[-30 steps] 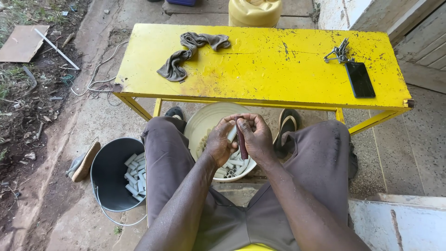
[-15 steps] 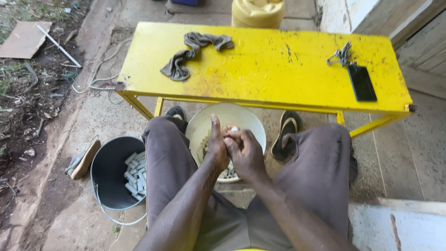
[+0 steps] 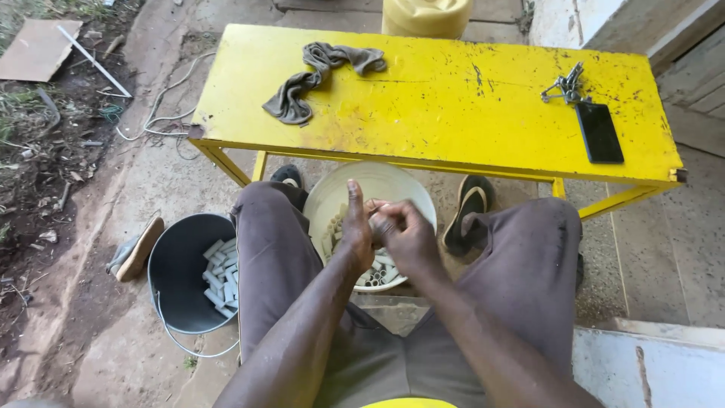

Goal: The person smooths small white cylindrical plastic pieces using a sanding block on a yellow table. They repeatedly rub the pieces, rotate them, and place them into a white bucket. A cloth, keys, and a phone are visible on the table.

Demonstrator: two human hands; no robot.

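**Between your knees, hands worked one piece**

Over the pale bowl (image 3: 411, 189) your left hand (image 3: 356, 227) and right hand (image 3: 404, 230) met, both clenched round a small piece (image 3: 371, 208), mostly hidden, thumb up. Short pale tubes lay in the bowl beneath and more in the dark bucket (image 3: 181, 279) at your left. Judging by that, some were done and a good many remained. Beyond stood the yellow table (image 3: 453, 98).
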